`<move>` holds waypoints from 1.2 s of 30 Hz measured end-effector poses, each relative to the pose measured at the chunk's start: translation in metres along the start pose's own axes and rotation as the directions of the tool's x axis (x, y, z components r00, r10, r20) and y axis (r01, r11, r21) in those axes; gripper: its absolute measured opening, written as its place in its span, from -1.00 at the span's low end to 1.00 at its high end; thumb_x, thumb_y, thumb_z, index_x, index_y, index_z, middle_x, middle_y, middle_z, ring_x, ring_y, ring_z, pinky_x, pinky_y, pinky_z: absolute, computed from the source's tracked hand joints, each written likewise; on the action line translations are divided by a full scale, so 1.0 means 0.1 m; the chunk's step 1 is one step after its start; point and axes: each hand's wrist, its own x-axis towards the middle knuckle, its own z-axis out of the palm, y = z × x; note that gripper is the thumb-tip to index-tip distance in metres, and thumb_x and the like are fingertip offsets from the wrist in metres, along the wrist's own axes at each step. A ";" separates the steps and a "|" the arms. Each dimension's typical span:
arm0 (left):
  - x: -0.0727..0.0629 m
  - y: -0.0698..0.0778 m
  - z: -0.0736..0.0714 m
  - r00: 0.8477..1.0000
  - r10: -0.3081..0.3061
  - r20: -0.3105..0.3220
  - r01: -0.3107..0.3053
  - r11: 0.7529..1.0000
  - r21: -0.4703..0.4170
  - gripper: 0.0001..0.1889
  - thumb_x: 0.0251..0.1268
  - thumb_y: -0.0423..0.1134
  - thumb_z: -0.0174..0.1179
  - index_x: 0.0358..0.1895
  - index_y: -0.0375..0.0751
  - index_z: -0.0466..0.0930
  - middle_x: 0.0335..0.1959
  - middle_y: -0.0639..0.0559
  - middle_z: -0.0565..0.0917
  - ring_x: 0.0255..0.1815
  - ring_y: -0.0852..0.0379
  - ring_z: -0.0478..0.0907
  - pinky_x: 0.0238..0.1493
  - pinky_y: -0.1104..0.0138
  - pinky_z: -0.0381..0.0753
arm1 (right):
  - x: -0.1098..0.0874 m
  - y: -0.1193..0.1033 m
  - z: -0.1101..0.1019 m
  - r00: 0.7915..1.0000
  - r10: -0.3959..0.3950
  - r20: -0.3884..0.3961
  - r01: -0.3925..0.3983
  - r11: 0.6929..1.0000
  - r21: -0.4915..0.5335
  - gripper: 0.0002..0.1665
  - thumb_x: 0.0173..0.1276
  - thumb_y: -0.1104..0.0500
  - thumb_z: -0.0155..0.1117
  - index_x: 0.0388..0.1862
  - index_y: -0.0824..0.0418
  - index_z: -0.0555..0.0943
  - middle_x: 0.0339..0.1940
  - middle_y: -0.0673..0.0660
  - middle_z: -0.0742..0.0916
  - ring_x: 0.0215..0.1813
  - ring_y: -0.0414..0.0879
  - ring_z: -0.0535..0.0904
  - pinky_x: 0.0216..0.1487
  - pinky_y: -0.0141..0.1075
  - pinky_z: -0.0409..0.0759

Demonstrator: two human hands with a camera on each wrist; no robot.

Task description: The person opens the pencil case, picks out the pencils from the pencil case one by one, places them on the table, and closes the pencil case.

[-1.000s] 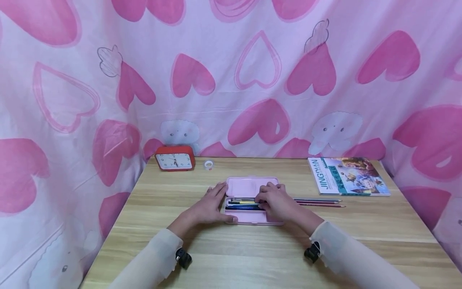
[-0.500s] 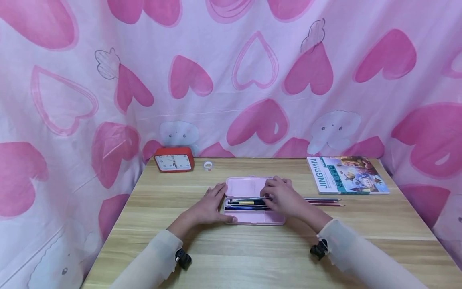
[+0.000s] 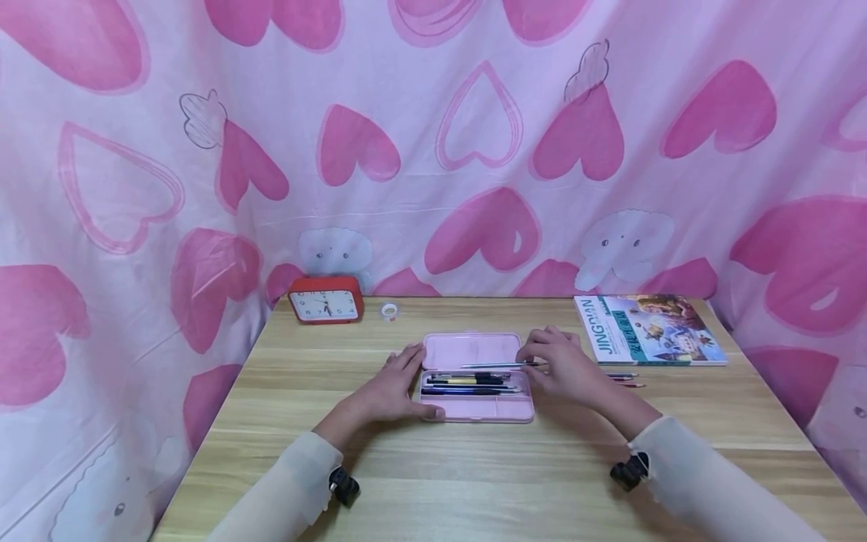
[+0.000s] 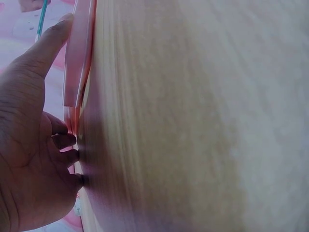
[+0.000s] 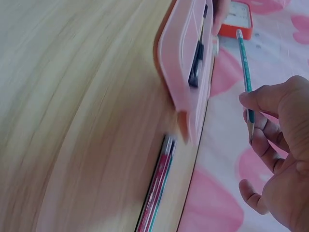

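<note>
A pink pencil case (image 3: 511,410) lies with its lid raised back and several pens and pencils (image 3: 467,381) in its rear compartment. My left hand (image 3: 393,385) spans the case's left end, thumb on the front rim and fingertips by the lid hinge. Just right of the case, my right hand (image 3: 558,365) pinches a green pencil (image 5: 245,72) between thumb and fingers. That pencil points left, raised over the back of the case; in the right wrist view its eraser end faces away from the hand and its tip is by the fingers.
Several loose pencils (image 5: 157,188) lie on the wooden table (image 3: 467,482) right of the case, partly hidden by the right hand in the head view. Behind stand a red clock (image 3: 327,301) and a small tape roll (image 3: 389,311). A magazine (image 3: 650,331) lies back right.
My right hand has lifted the green pencil out of the case and moved right with it, uncovering the remaining pens. My left hand has stayed at the case's left end.
</note>
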 end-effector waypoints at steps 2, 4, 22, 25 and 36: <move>-0.01 0.01 0.00 1.000 -0.003 0.005 0.003 1.000 -0.002 0.47 0.01 0.65 0.45 0.87 0.05 -0.13 0.91 0.05 -0.11 0.92 -0.16 -0.16 0.89 -0.16 -0.14 | -0.05 0.07 -0.04 1.000 0.006 -0.014 -0.006 1.000 -0.009 -0.77 0.42 0.23 0.60 -0.07 -0.10 0.87 -0.08 -0.10 0.75 0.07 -0.04 0.53 0.13 0.04 0.36; -0.01 0.01 0.00 1.000 -0.005 0.007 0.005 1.000 -0.002 0.47 0.01 0.66 0.45 0.87 0.05 -0.13 0.92 0.05 -0.11 0.92 -0.16 -0.17 0.89 -0.16 -0.14 | -0.10 0.14 -0.08 1.000 0.010 -0.026 -0.011 1.000 -0.015 -0.77 0.42 0.25 0.60 -0.09 -0.09 0.86 -0.09 -0.10 0.75 0.06 -0.04 0.54 0.11 0.03 0.36; -0.01 0.03 -0.01 1.000 -0.012 0.012 0.012 1.000 0.004 0.47 0.00 0.65 0.45 0.87 0.06 -0.14 0.91 0.04 -0.10 0.92 -0.14 -0.15 0.89 -0.16 -0.15 | -0.59 0.70 -0.29 0.995 0.049 -0.088 -0.057 0.994 -0.095 -0.73 0.37 0.31 0.61 -0.13 -0.08 0.84 -0.07 -0.04 0.80 0.01 0.02 0.58 0.03 0.25 0.51; -0.01 0.04 -0.01 1.000 -0.015 0.014 0.015 1.000 0.006 0.47 0.00 0.65 0.45 0.87 0.07 -0.13 0.91 0.05 -0.10 0.92 -0.14 -0.15 0.89 -0.17 -0.14 | -0.67 0.78 -0.29 0.994 0.070 -0.082 -0.078 0.992 -0.100 -0.71 0.36 0.33 0.61 -0.14 -0.08 0.83 -0.08 -0.03 0.79 0.02 0.04 0.59 0.00 0.25 0.52; 0.00 0.02 -0.01 1.000 -0.004 0.011 0.004 1.000 0.004 0.47 0.01 0.65 0.45 0.87 0.03 -0.13 0.91 0.03 -0.09 0.92 -0.14 -0.15 0.90 -0.14 -0.16 | -0.87 0.94 -0.23 0.988 0.153 -0.036 -0.156 0.982 -0.102 -0.75 0.39 0.28 0.60 -0.13 -0.09 0.84 -0.11 -0.07 0.77 0.05 0.03 0.56 0.02 0.10 0.35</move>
